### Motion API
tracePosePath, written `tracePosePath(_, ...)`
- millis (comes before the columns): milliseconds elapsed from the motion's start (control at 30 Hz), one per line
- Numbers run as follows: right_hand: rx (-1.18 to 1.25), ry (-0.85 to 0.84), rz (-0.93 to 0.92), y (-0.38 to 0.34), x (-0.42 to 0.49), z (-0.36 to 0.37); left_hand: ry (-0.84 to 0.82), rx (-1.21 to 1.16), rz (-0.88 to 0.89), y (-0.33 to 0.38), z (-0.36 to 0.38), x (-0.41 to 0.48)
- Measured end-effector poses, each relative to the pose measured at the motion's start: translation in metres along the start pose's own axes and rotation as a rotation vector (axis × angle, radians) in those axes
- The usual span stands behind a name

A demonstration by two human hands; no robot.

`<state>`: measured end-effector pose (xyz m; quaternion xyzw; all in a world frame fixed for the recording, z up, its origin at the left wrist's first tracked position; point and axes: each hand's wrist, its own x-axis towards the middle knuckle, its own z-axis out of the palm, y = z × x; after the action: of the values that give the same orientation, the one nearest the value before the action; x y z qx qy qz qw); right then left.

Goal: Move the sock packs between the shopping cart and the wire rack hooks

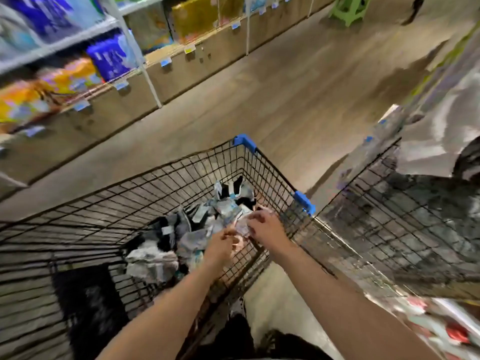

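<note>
Pinching a pale packet (240, 227), both hands' grip sits inside the wire cart (270, 162), shelves (145, 66) behind

The cart (161, 193) at the centre of the frame is black wire mesh with bright blue corner caps (304, 202). The packets (197, 229) heaped inside it are grey-white, black and pale blue. On the shelves (109, 27) at upper left, the bags (111, 58) are deep blue, and others orange-yellow. The floor (298, 94) is brown with a wood grain. A stool (348, 9) at the top right is light green.
</note>
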<state>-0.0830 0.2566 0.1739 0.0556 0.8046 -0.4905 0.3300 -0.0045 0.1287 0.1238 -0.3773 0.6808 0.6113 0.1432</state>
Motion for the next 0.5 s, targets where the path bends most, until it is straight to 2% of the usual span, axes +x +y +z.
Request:
tracePosePath(133,-0.105,-0.049,0.054,-0.001,0.049,0.037,0.104,-0.006,-0.125,-0.021,-0.021,0.046)
tracePosePath(267,-0.101,-0.045,0.13,0.011,0.102,0.062,0.13,-0.032,-0.137,-0.035,-0.023,0.084)
tracePosePath(500,-0.142,-0.087,0.222,0.048,0.197,0.098,0.092,-0.099,-0.146,-0.056,-0.004,0.164)
